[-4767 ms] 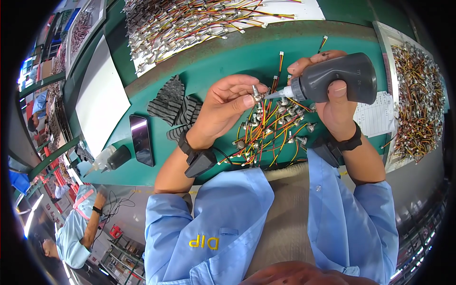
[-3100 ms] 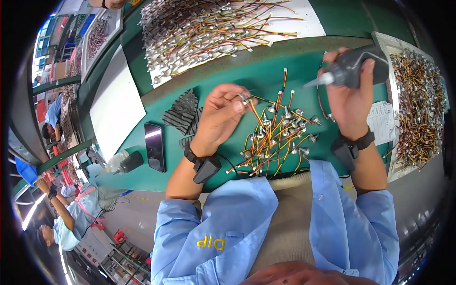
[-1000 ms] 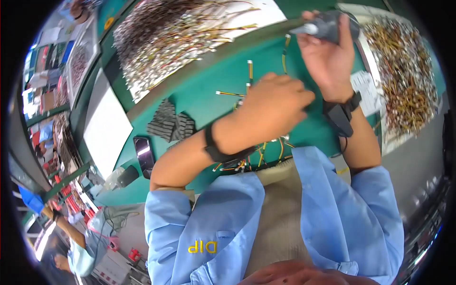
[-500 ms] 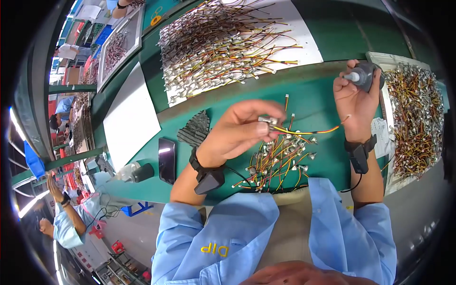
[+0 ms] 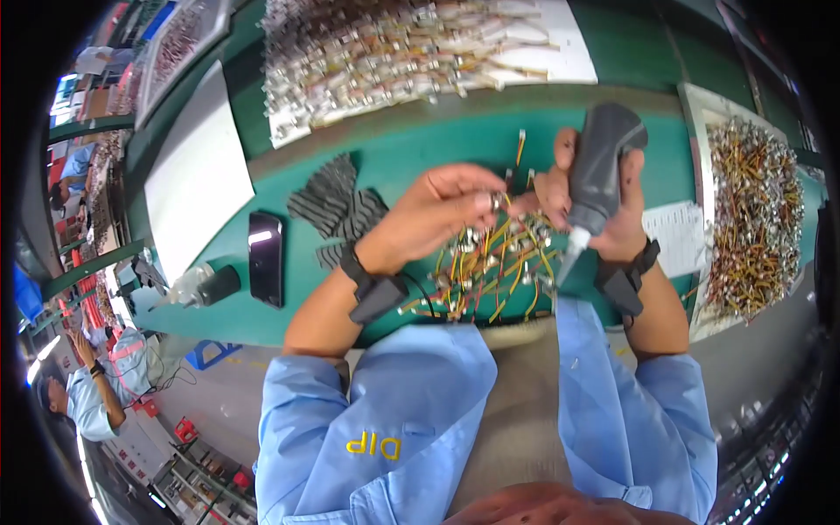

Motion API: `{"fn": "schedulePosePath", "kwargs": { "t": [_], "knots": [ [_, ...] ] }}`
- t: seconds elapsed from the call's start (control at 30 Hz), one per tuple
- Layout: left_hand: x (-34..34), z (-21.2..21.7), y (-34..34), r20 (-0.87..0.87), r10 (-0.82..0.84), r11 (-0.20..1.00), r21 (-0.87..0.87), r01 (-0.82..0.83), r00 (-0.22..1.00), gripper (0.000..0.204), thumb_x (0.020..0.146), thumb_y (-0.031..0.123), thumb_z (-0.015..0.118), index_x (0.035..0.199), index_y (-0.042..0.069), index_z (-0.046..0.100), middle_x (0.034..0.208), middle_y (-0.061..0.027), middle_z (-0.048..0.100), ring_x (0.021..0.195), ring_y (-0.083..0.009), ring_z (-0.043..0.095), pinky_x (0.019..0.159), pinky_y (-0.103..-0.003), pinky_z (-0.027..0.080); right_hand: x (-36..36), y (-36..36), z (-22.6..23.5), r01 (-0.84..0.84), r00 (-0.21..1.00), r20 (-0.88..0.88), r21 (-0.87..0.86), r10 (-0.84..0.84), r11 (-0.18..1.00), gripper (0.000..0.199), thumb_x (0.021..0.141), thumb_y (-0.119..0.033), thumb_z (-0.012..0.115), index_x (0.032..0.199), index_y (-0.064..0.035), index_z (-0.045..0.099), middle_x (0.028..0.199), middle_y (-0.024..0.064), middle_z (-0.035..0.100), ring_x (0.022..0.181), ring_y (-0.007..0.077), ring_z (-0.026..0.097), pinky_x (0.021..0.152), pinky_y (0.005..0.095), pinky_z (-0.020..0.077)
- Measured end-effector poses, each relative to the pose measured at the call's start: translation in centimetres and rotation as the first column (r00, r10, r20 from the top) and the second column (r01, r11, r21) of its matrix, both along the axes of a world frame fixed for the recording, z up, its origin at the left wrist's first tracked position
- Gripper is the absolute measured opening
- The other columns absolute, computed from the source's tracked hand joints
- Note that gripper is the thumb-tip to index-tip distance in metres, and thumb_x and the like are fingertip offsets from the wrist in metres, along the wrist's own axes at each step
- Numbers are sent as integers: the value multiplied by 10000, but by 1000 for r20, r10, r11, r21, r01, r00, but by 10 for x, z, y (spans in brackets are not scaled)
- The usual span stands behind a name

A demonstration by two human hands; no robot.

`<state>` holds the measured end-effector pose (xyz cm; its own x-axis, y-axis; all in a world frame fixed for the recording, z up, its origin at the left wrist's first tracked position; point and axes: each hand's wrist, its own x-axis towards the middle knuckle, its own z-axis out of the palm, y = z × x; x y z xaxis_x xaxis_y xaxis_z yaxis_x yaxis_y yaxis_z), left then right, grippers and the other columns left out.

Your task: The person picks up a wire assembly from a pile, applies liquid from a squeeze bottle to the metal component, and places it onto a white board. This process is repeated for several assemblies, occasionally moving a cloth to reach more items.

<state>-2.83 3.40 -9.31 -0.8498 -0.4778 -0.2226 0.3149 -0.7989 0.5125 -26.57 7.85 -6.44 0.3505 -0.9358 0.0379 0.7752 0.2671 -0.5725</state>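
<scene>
Green bench top is filling the middle of a busy workshop floor. Person in a light blue jacket is working over it, bare-handed.

Left hand is pinching a small silvery metal component with thin leads between thumb and fingers, just above the bench. Right hand is wrapping a dark grey plastic squeeze bottle; its white tapered nozzle is pointing down, toward the person. A right fingertip is sitting next to the component; can't tell from here if it's touching. Both wrists are wearing black straps with boxy modules.

Beneath the hands, a loose pile of metal components with red, yellow and black wires is lying on the green.

Further left: grey-black striped cloth pieces are lying crumpled, then a black phone, then a large white sheet.

Right side: printed white paper is lying beside a white-framed tray full of wired parts. Far side: a white board is carrying more, in rows.

Far left, a co-worker is raising one hand.
</scene>
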Motion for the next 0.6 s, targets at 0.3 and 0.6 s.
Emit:
{"fn": "schedulePosePath", "kwargs": {
  "t": [0.3, 0.6],
  "knots": [
    [-7, -2, 4, 114, 58, 963, -267, -26, 992, 258, 910, 48, 626, 1159, -11, 594, 1009, -79, 655, 890, -123, 621, 814, -264, 510, -1, -2, -15, -71, 997, 9, -142, 73, 987, 722, 856, -714, 457, 1131, -46, 446, 921, 167, 639, 738, 225, 606, 758, 392, 506],
    [-7, -8, 4, 33, 124, 972, -206, -115, 992, 242, 900, 41, 637, 1132, -14, 601, 987, -60, 646, 876, -101, 607, 799, -251, 500, 4, 4, -10, 177, 967, -165, -120, -196, 977, 694, 855, -708, 472, 1134, -73, 454, 927, 149, 634, 793, 221, 608, 935, 515, 460]
  ]
}}
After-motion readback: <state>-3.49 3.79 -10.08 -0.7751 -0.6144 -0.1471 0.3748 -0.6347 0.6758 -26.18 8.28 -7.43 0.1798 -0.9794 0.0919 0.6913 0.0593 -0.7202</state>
